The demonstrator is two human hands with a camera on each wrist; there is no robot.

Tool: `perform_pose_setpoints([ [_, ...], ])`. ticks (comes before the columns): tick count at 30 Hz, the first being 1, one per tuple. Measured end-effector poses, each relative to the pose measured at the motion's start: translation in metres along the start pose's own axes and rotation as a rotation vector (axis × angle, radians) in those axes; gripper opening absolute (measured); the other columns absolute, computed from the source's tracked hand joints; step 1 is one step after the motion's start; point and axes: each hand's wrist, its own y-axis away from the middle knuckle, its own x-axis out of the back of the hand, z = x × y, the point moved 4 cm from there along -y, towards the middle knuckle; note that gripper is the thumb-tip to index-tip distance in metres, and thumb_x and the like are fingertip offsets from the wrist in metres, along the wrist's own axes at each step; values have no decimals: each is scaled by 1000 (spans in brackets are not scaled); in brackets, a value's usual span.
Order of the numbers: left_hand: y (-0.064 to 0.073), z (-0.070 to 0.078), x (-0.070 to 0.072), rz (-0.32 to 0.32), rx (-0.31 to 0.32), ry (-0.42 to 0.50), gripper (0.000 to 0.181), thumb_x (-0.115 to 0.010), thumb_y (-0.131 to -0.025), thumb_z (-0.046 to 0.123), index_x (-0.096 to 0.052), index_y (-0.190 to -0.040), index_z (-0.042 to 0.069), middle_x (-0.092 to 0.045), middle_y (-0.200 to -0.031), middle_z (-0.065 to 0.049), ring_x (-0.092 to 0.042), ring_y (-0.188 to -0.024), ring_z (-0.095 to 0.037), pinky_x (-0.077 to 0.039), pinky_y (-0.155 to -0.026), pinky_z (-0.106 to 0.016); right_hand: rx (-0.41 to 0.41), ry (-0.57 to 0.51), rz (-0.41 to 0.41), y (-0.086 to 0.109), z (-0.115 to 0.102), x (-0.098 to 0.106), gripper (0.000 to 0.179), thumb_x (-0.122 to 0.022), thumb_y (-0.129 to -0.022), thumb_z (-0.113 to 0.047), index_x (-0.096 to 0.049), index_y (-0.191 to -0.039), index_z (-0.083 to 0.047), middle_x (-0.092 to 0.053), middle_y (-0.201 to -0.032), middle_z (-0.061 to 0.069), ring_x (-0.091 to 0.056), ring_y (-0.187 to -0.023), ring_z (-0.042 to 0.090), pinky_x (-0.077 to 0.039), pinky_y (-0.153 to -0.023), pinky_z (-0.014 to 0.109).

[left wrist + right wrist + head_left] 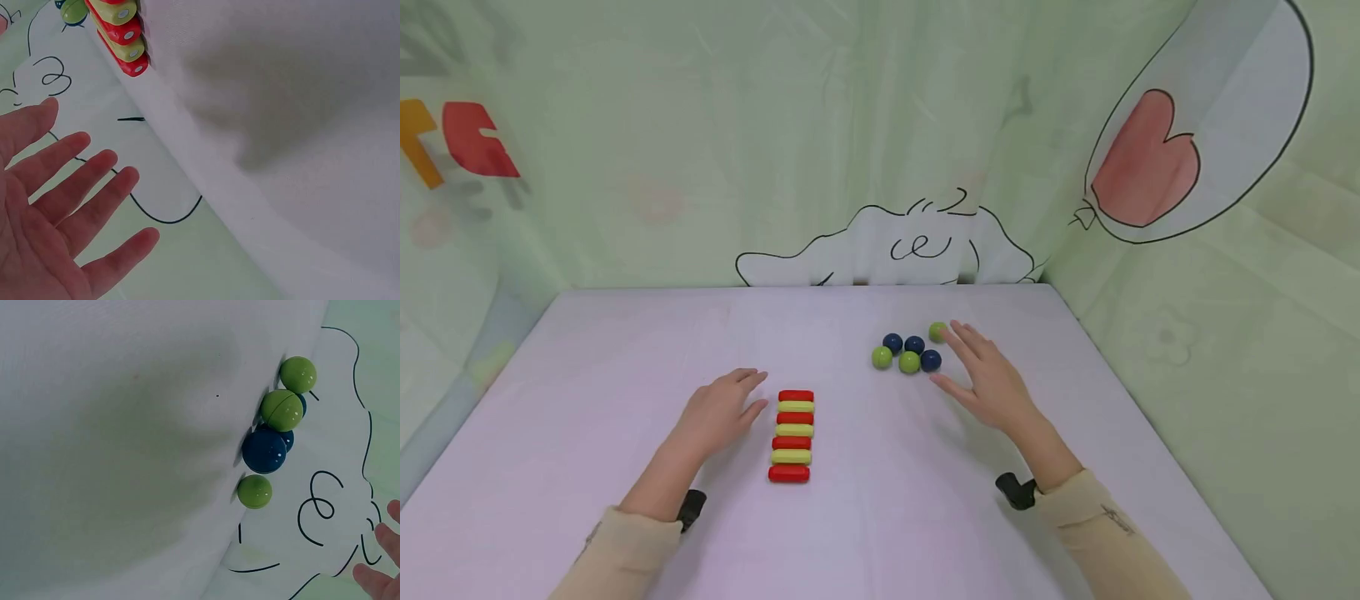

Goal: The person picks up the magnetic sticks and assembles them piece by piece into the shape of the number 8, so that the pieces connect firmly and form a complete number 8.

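Seven sticks [794,418], six balls [909,362]

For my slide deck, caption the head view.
Left hand beside seven red and yellow bars, right hand near six green and blue balls.

In the head view, a finger of the right hand [988,379] covers the edge of the far green ball [936,332]; contact cannot be told. The balloon [1247,100] and sleeves [617,554] run out of frame. The left wrist view crops the sticks [125,32] and left hand [53,215]. In the right wrist view, two blue balls [289,439] are mostly hidden behind nearer ones.
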Motion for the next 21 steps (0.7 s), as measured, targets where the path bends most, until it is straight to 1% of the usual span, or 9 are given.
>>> perform_pose_setpoints([
  [3,-4,1,-3,-19,12,18,41,-62,-87,20,-55,-123,2,-56,-117,-19,-54,-107,-34,-46,-83,-47,11,-17,11,-3,0,-3,65,-59,-87,-39,-37,-138,-7,-34,-143,16,-28,-131,33,-30,-98,53],
  [7,-10,1,-6,-26,29,44,40,-62,-87,19,-56,-122,2,-57,-116,-19,-54,-106,-33,-45,-85,-47,13,-33,9,-8,-1,-9,62,-60,-87,-37,-40,-137,-6,-36,-141,16,-30,-130,33,-35,-95,53],
  [10,-14,1,-7,-32,40,63,39,-62,-87,18,-56,-122,2,-57,-116,-20,-54,-107,-34,-45,-85,-47,14,-47,6,-11,-2,-12,60,-61,-87,-34,-41,-136,-6,-38,-140,16,-32,-129,33,-35,-95,52],
  [15,-20,0,-11,-54,58,87,37,-61,-87,15,-56,-122,3,-56,-118,-19,-52,-109,-34,-44,-87,-47,25,-69,25,-17,-2,-19,58,-63,-86,-31,-44,-134,-5,-41,-136,18,-37,-125,34,-35,-97,50],
  [18,-25,0,-13,-68,68,101,36,-62,-87,13,-57,-121,3,-56,-119,-19,-52,-110,-34,-43,-88,-47,26,-77,21,-21,-2,-25,57,-63,-86,-31,-45,-133,-5,-42,-135,18,-38,-124,35,-35,-96,50],
  [21,-29,0,-16,-81,67,105,33,-62,-87,13,-59,-118,4,-57,-117,-18,-53,-108,-33,-44,-87,-46,10,-93,8,-24,-2,-31,56,-63,-86,-31,-45,-133,-7,-43,-135,17,-39,-123,36,-34,-96,50],
])
